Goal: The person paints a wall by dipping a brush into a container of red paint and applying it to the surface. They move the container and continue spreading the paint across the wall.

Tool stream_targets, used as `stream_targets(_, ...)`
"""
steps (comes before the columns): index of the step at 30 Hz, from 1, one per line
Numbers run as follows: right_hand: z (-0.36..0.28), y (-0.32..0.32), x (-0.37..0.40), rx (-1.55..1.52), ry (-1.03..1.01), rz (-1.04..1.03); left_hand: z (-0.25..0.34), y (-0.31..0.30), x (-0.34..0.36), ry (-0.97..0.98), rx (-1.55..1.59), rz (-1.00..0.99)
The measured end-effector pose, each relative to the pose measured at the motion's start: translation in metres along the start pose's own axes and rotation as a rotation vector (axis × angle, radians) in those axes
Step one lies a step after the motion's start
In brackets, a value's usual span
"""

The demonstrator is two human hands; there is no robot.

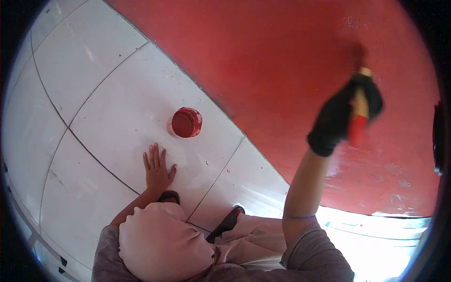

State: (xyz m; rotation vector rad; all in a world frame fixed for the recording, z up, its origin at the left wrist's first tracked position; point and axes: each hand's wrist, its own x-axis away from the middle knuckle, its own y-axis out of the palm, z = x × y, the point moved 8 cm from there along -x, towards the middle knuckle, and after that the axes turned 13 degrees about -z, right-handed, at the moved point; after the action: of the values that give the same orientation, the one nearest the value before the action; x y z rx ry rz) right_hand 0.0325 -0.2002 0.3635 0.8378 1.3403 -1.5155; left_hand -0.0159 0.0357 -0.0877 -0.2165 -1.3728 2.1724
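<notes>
My right hand [347, 113], in a black glove, is closed around a paintbrush [361, 105] with a pale wooden and red handle. Its bristle end points up against the red wall [263, 61], and motion smears both brush and hand. Bare and with fingers spread, my left hand [157, 167] lies flat on the white tiled floor [108, 108]. Just beyond its fingertips stands a small paint pot [186, 123] with dark red paint inside and red smears along its rim. My left hand does not touch the pot.
The red wall meets the floor along a diagonal edge. My knees in pale trousers [164, 239] and my dark shoes [228, 223] are close below. A bright, shiny strip [371, 235] lies at the lower right. Small specks dot the tiles.
</notes>
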Motion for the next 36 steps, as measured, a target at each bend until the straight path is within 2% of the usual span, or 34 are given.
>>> stream_targets(2, 0.003, 0.052, 0.044, 0.160, 0.145, -0.560, 0.000, 0.000, 0.000, 0.016, -0.004, 0.023)
stream_targets(5, -0.025, 0.115, 0.150, -0.075, 0.105, -0.842, 0.000, -0.001, 0.001, 0.015, 0.004, 0.033)
stream_targets(7, -0.055, 0.123, 0.188, -0.110, -0.043, -0.840, -0.001, -0.001, 0.000, -0.004, 0.012, 0.023)
stream_targets(10, -0.046, 0.118, 0.212, -0.146, 0.066, -0.941, 0.000, -0.005, 0.002, 0.011, 0.021, 0.067)
stream_targets(12, -0.010, 0.099, 0.201, -0.269, 0.204, -0.887, -0.001, -0.004, 0.001, -0.007, 0.024, 0.034)
stream_targets(14, 0.007, 0.055, 0.152, -0.161, 0.197, -0.631, -0.001, -0.002, 0.001, -0.004, 0.021, 0.038)
stream_targets(15, 0.011, 0.046, 0.144, -0.162, 0.200, -0.643, -0.001, -0.002, 0.001, 0.000, 0.014, 0.053)
stream_targets(17, 0.011, -0.006, 0.130, 0.053, 0.153, -0.242, 0.000, -0.001, 0.000, -0.001, -0.005, 0.044)
stream_targets(19, 0.003, -0.003, 0.141, -0.173, 0.291, -0.392, 0.003, -0.003, 0.001, 0.011, -0.030, 0.049)
stream_targets(21, -0.008, 0.029, 0.169, -0.142, 0.254, -0.671, 0.000, -0.001, -0.001, -0.041, -0.024, -0.019)
stream_targets(23, -0.012, 0.050, 0.193, -0.228, 0.273, -0.780, -0.001, 0.000, 0.000, -0.019, -0.022, 0.014)
stream_targets(25, 0.004, 0.046, 0.183, -0.181, 0.203, -0.776, -0.002, -0.001, -0.001, -0.008, -0.013, 0.043)
stream_targets(27, 0.035, 0.014, 0.149, -0.203, 0.307, -0.558, 0.000, -0.003, 0.000, -0.009, -0.006, 0.048)
stream_targets(31, 0.035, -0.070, 0.073, 0.128, 0.145, -0.189, 0.001, -0.002, -0.001, -0.021, -0.034, 0.040)
stream_targets(34, 0.034, -0.085, 0.074, 0.113, 0.131, -0.105, 0.001, -0.003, -0.001, -0.025, -0.041, 0.036)
stream_targets(36, 0.041, -0.054, 0.122, 0.138, 0.118, -0.225, 0.002, -0.005, -0.001, -0.033, -0.019, 0.017)
